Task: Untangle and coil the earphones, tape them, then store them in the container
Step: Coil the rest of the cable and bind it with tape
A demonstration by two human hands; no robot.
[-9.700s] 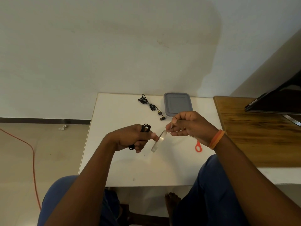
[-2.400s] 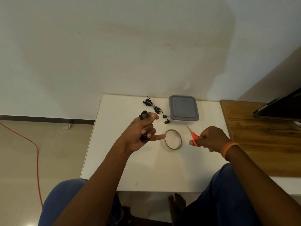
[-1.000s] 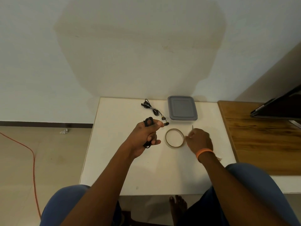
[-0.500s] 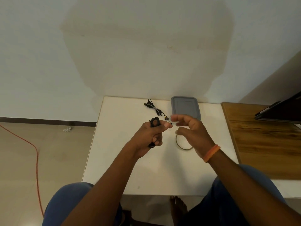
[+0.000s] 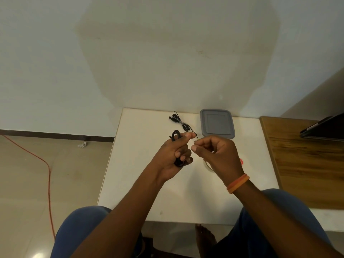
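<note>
Orange cable [image 5: 47,170] trailing over tiled floor at 9. Smooth white worktop [image 5: 137,183] sitting vs plain wall. Left hand [image 5: 174,155] clenching black coiled earphones [image 5: 176,135]; right hand [image 5: 216,155], grip pinching shut, contents unclear. Grey lidded container [image 5: 217,123] at 12.

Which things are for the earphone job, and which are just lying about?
For the job: black coiled earphones in the left hand; second black earphones on the white table; grey lidded container; tape roll.

Lying about: orange floor cable; dark screen.

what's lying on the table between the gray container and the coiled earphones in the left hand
In the head view, a second earphone set lies there, left of the container and beyond the held coil.
</note>
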